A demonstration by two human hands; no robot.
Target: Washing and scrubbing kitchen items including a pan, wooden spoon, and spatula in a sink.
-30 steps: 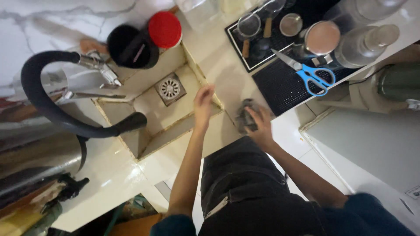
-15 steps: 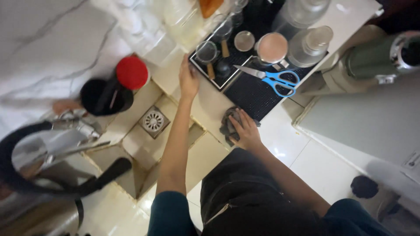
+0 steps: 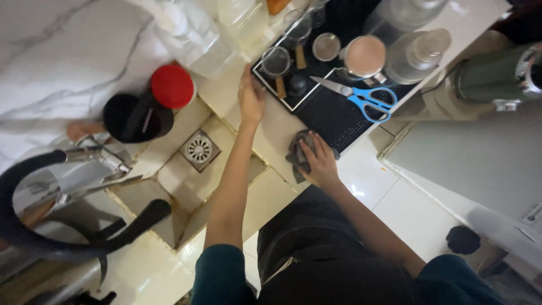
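Right hand (image 3: 320,162) pressed flat on a grey rag (image 3: 297,153) — fingers spread over it, bunching it against the desk (image 3: 276,133) edge, just beside the black mat (image 3: 339,116). Left hand (image 3: 250,99) reaches to the mat's corner, palm down, fingers together; grip on anything cannot be told. Blue scissors (image 3: 361,99) lie on the mat. Sink drain (image 3: 199,149) left of the forearm.
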